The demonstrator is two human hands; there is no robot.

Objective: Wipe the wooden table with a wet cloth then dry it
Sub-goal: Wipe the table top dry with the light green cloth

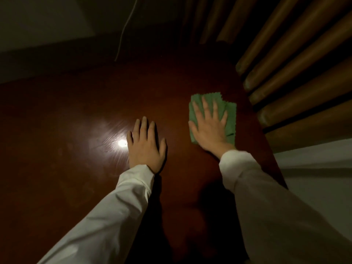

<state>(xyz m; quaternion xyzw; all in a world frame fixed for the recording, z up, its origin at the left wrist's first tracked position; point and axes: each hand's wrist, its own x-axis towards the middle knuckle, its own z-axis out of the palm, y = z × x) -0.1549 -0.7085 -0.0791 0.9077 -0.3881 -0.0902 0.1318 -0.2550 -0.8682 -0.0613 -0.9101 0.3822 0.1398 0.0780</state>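
Two hands lie palm-down on the dark wooden table (76,115): my left hand (145,147) rests flat and empty, fingers spread, just right of a bright light reflection (122,143). My right hand (208,124) presses a folded green cloth (230,119) flat, fingers splayed, near the table's right edge beside the brown curtain (295,73).
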